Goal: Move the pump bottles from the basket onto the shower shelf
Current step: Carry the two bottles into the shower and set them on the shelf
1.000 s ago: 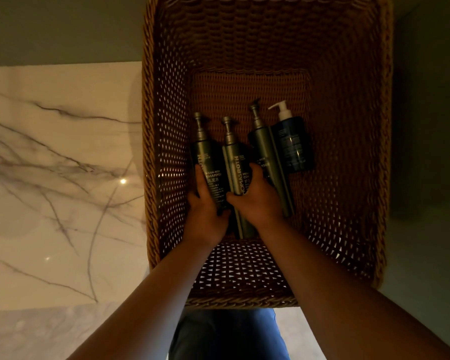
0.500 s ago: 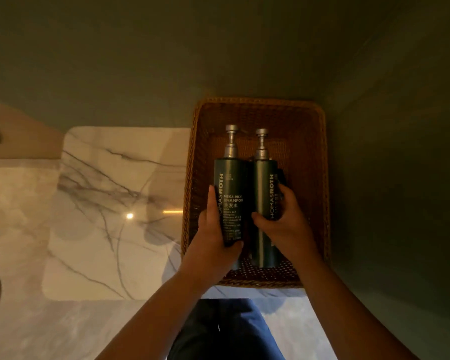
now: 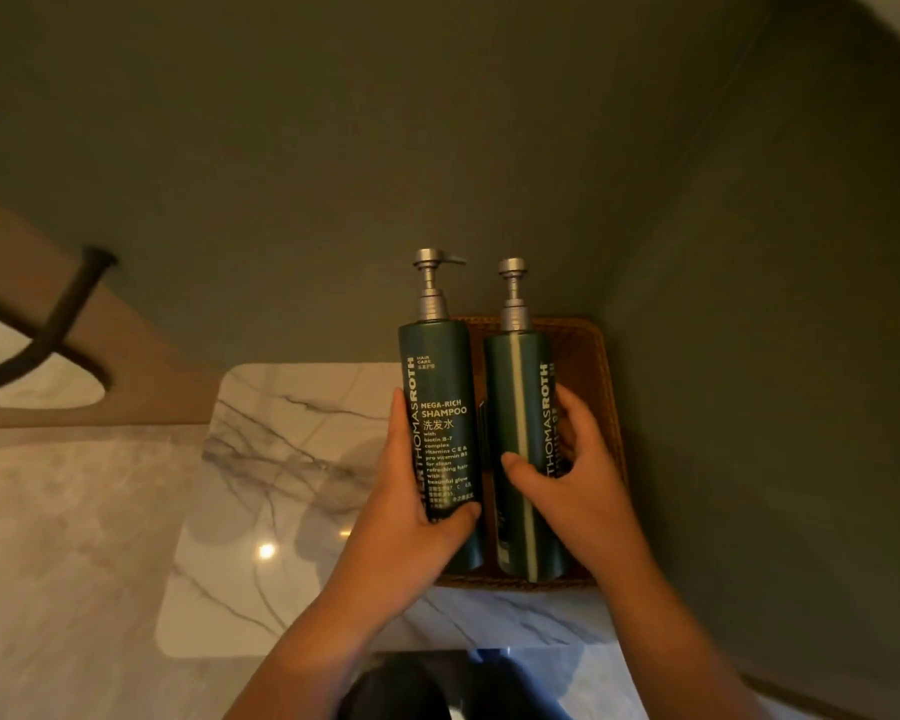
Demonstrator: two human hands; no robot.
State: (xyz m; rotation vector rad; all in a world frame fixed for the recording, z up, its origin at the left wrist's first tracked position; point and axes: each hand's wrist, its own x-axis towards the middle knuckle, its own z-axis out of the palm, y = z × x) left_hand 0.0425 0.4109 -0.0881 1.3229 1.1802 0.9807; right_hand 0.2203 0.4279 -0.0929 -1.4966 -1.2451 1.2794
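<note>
Gripping the shampoo bottle [image 3: 440, 387] low on its body with the left hand [image 3: 411, 517]: thumb curled across the bottom of the label, fingers laid up the left side. Gripping a second pump bottle [image 3: 515, 407] with the right hand [image 3: 583, 491]: thumb on the front, fingers curled round the right side over the lettering. Holding both upright, side by side, a narrow gap between, silver pumps at the far end. Read on left label: MEGA-RICH SHAMPOO. Read on right bottle only vertical brand lettering. Held over the wicker basket [image 3: 588, 356], hiding most of its inside; cannot tell what lies within. Located basket against the dark green wall [image 3: 333, 148], just right of a veined marble slab [image 3: 292, 459]. Noted dark hose [image 3: 58, 324] at far left, blurred.
</note>
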